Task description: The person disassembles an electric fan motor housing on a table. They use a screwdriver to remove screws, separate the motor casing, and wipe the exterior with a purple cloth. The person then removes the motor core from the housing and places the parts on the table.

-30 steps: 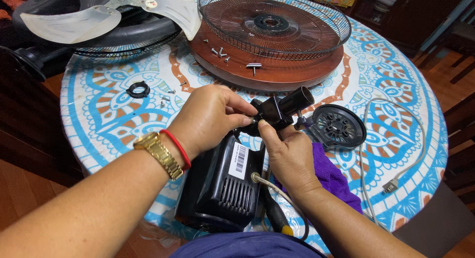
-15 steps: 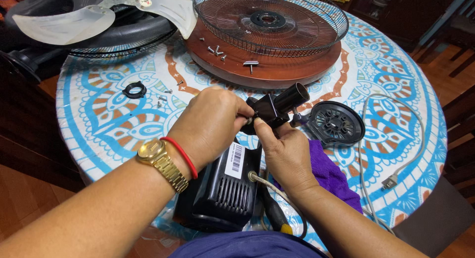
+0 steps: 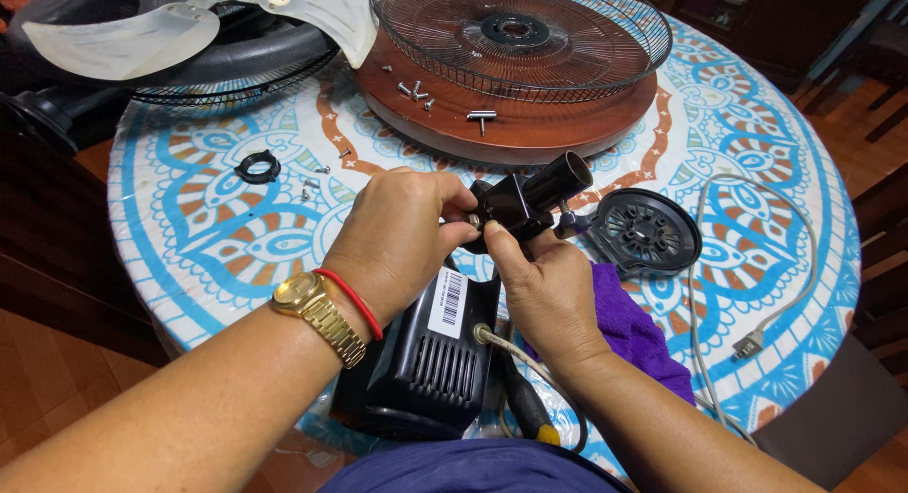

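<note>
My left hand (image 3: 402, 237) and right hand (image 3: 539, 285) both pinch the black plastic tubular fan neck bracket (image 3: 530, 202); I judge steady, square grip over the near black motor housing (image 3: 426, 356) matters.

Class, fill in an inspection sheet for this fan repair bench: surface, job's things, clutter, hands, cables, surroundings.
Surface: round patterned table.
Job's things: black motor housing; black neck bracket at its top.
Clutter: wire guard on wooden turntable, loose screws, fan blade, black ring, round black cap, purple cloth.
Hands: left hand and right hand pinch the bracket.
Cables: grey plug lead.
Surroundings: wooden floor.
</note>
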